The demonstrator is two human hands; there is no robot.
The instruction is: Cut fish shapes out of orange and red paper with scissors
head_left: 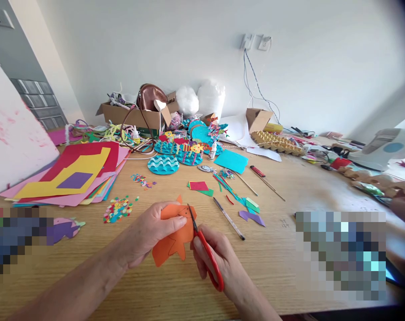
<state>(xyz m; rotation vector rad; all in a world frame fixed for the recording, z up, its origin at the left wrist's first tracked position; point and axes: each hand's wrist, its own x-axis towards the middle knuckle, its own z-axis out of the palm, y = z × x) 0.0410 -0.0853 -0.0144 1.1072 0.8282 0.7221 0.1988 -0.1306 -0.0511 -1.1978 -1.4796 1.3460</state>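
At about nine o'clock on the wooden table (289,267) lies a fanned stack of coloured paper sheets (72,176), with a small heap of confetti-like bits (118,209) just below its right corner. Moving right, the left hand (149,234) holds an orange paper cutout (174,236) low in the middle of the view, near six o'clock, lifted a little off the table; its fingers (171,223) are clamped on the upper left part of the shape, thumb beneath. The cutout looks light, thin and floppy, easily creased or torn, so it seems best gripped flat and close to the cut line, as it is here. Just to its right, the right hand (219,258) has its fingers closed through the red loop handles of a pair of scissors (205,249), whose blades point up toward twelve o'clock and meet the cutout's right edge. Beyond, at one o'clock, a pencil (228,218) lies loose, and further on a purple scrap (252,217) and green scraps (252,205).
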